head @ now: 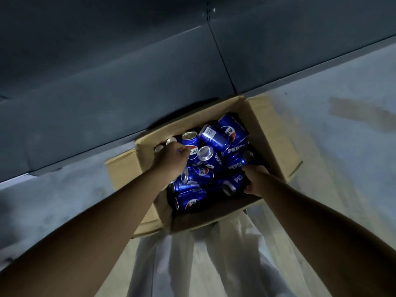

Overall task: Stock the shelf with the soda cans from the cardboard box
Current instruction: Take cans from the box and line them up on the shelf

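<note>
Reaching down on the left, the left hand (172, 156) was curled over a blue aluminium soda can (191, 147) standing in the open brown cardboard box (252, 108), fingers wrapped round its top. Cans were jumbled everywhere in there, most on their sides. Over to the right, the right hand (255, 179) gripped another blue can (234, 181). Probably full, so heavy-ish, slick and dentable; best grabbed round the body. Box sat on a pale grey floor (342, 103) against the dark grey shelf base (107, 93).

The single head-worn view looks steeply down from close above at the cardboard box (263, 125) on the floor (342, 103).
</note>
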{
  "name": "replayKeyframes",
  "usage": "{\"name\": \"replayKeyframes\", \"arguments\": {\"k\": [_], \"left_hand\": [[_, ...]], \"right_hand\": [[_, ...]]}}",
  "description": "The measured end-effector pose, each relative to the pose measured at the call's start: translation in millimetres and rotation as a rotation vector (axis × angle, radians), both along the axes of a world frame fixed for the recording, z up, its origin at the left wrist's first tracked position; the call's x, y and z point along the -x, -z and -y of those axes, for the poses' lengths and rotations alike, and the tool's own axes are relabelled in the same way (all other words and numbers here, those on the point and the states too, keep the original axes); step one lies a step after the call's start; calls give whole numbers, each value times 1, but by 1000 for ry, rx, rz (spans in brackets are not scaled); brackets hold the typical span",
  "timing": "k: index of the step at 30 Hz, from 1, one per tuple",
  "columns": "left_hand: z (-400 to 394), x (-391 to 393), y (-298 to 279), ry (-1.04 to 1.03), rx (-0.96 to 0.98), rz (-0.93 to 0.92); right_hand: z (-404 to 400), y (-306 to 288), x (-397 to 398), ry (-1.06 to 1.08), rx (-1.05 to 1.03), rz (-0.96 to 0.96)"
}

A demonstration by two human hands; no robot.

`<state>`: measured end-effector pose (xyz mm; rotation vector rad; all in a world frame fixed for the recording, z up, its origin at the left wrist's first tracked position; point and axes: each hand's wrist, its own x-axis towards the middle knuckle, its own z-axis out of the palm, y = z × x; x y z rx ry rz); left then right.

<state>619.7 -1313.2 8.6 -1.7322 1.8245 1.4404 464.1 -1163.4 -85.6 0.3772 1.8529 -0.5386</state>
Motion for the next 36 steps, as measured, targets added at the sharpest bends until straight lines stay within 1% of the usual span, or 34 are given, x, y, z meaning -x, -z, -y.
{"name": "replayKeyframes", "arguments": {"k": [2,5,8,11,17,21,22,24,27,30,33,35,36], "left_hand": [[-5,-6,16,-18,-27,7],[-9,-13,39,-29,-65,10],[-14,-21,59,-31,-97,21],[-19,-27,75,-17,-132,28],[-23,-40,97,-7,-187,67],[-24,-47,103,18,-204,89],[-24,-49,103,32,-203,95],[-21,-52,104,40,-194,103],[-18,-56,96,40,-188,107],[-14,-58,80,53,-204,104],[-12,-57,54,78,-205,99],[-10,-55,34,101,-197,103],[-8,-53,23,110,-192,101]], "right_hand": [[0,24,-6,-34,-63,-19],[4,49,-14,-161,-210,-108],[5,77,-16,-252,-244,-86],[0,102,-19,-421,-246,-86],[-8,156,-26,-571,-370,-93],[-4,158,-24,-711,-365,-125],[-6,161,-23,-722,-331,-123],[-12,170,-20,-661,-196,-57],[-15,152,-14,-506,-84,-11],[-4,105,-14,-361,-28,80],[4,55,-16,-292,-80,98],[10,19,-17,-211,-44,193],[13,2,-17,-204,3,233]]}}
